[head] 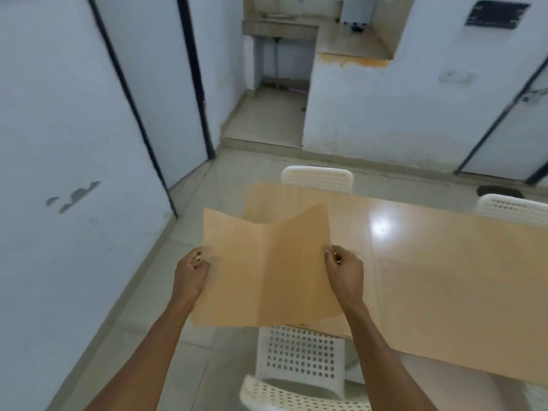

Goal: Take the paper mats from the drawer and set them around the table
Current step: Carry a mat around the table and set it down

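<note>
Here, paper mats (264, 271) held up in the air at the near corner of the table (444, 292), brown sheets spread wide between two hands. Left hand (191, 269) pinching the left edge, fingers curled behind the sheet and thumb on top. Right hand (344, 269) gripping the right edge the same way, thumb over the front. Not flat: a crease down the middle, the right half lifted, likely because more than one sheet overlaps or the paper has been folded; cannot tell how many sheets. Held by both edges probably to keep the thin paper from drooping and to square it up before laying it down.

Below the mats, a white perforated chair (299, 357) tucked at the near side of the table. Two more white chairs on the far side, one (317, 179) close to the table's left end and another (513, 210) further right. No mat visible yet on the glossy tabletop, so setting out judged barely begun. Drawer not in view. Next, probably lowering a sheet in front of the nearest chair.
</note>
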